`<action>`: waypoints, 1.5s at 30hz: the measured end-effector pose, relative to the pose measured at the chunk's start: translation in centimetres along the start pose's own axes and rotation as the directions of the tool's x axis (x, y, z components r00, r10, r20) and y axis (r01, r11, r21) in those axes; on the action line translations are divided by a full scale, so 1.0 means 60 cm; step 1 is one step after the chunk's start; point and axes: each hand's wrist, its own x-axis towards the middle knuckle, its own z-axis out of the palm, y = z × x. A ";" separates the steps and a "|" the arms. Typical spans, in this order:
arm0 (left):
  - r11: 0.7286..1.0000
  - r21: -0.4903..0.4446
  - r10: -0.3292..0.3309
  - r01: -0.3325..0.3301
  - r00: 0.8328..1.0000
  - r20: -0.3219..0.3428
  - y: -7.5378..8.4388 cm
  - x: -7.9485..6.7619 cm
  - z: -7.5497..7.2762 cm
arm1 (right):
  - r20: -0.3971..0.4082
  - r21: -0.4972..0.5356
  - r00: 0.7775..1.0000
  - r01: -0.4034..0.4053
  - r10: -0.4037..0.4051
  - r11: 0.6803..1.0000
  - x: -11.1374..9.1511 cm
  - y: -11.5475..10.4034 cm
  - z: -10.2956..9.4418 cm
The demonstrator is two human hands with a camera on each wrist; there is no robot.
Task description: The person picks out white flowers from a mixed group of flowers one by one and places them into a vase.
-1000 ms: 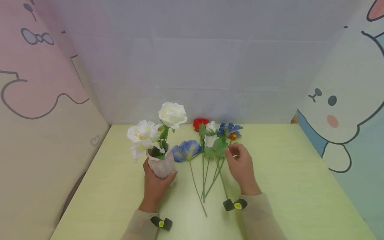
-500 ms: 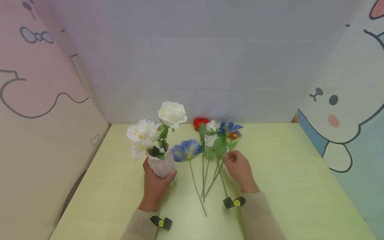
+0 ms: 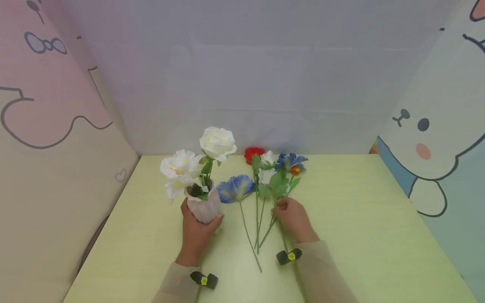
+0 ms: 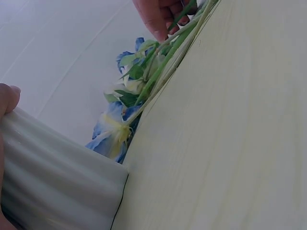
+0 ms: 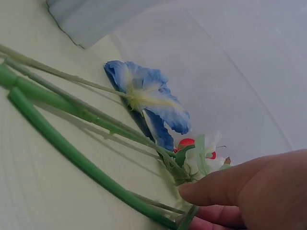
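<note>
In the head view my left hand (image 3: 197,240) grips a pale ribbed vase (image 3: 204,208) from the near side, thumb on its right. A white rose (image 3: 217,143) and a ruffled white flower (image 3: 182,168) stand in it. My right hand (image 3: 295,219) reaches into a loose bunch of artificial flowers lying right of the vase. Its thumb and fingers pinch a green flower stem (image 5: 86,163) below the leaves (image 3: 278,185), with the fingertips partly hidden. A blue flower (image 3: 235,188) lies between vase and bunch, its long stem pointing toward me.
The bunch includes a red flower (image 3: 254,155), small white flowers (image 3: 267,176), a darker blue flower (image 3: 291,161) and an orange bud (image 3: 295,170). Everything lies on a pale yellow-green table (image 3: 379,235). A white sheet (image 3: 246,84) rises behind its far edge, with cartoon-printed sheets at both sides.
My right hand has moved left and toward me, from beside the leaves down onto the stems, and its fingers have closed on one. The left hand keeps its hold on the vase.
</note>
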 end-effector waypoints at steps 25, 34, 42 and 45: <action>1.000 0.005 -0.024 0.024 0.999 0.024 0.008 0.000 -0.002 | 0.052 0.252 0.999 0.002 -0.016 0.968 0.007 0.003 0.003; 1.000 -0.017 -0.018 0.019 0.999 0.028 0.009 0.000 -0.001 | 0.091 0.455 0.995 -0.010 -0.036 0.890 0.006 0.005 0.003; 1.000 -0.012 -0.027 0.028 0.999 0.021 0.010 -0.001 -0.001 | 0.123 0.545 0.991 -0.026 -0.049 0.838 0.008 0.001 -0.003; 0.999 -0.018 -0.031 0.031 0.999 0.021 0.011 -0.001 -0.001 | 0.124 0.559 0.992 -0.039 -0.038 0.828 0.007 -0.003 -0.004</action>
